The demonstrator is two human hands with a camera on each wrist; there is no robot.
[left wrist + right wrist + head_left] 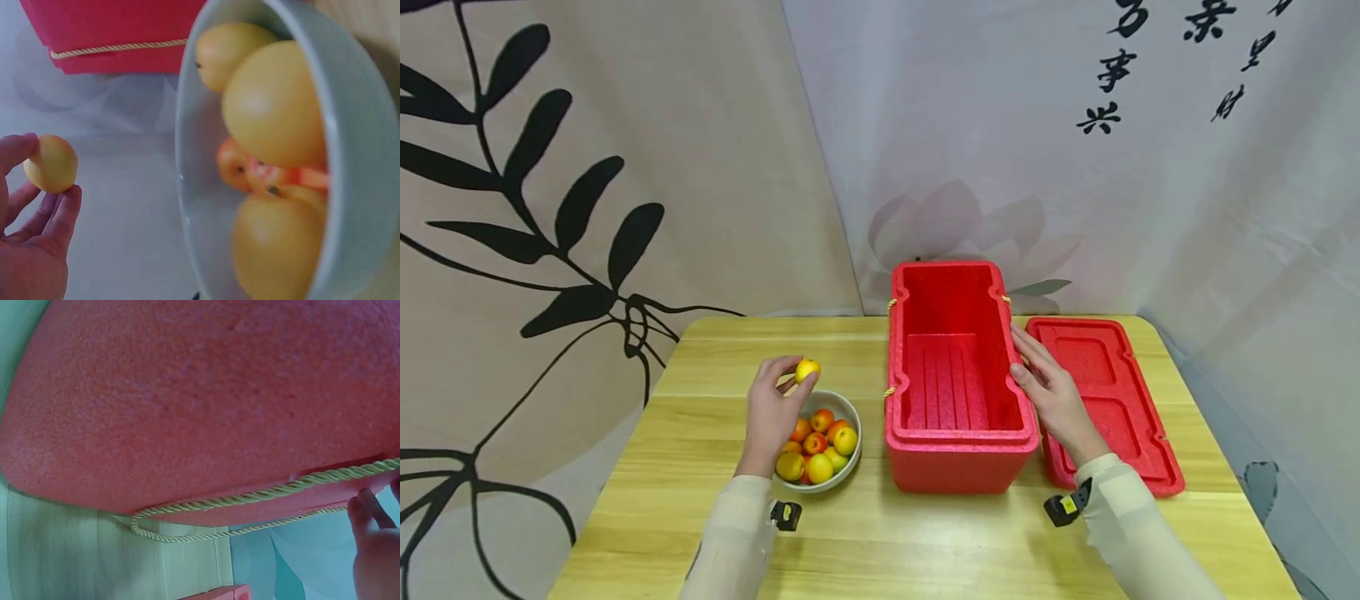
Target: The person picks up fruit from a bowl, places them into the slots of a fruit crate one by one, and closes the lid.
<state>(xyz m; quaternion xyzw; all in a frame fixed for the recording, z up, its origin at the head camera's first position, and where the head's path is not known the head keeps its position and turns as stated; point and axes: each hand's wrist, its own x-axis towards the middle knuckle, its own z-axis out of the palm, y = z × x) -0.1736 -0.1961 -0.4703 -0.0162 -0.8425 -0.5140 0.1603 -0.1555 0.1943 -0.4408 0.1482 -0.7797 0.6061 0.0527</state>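
Pinched between the thumb and fingertips of the left hand (775, 408) is a yellow fruit (807, 371), held raised by the far rim of the bowl (848, 468). With its fingers fairly straight, the right hand (1060, 408) is rested against the right rim of the red box (958, 467); no firm hold can be made out. Because the yellow fruit is round and gripped only at the tips, it could be dropped onto the table (865, 550) and rolled away if the pinch is loosened early. Should the left hand be swung low, the bowl could be bumped by the wrist camera (787, 514), and the piled fruit (815, 442) spilled. If pressed too hard from the right, the red box could be slid left toward the bowl. Snagging on the gold cord (250, 495) along the box's side, or on the lid (1105, 392) lying to the right, is also judged possible.
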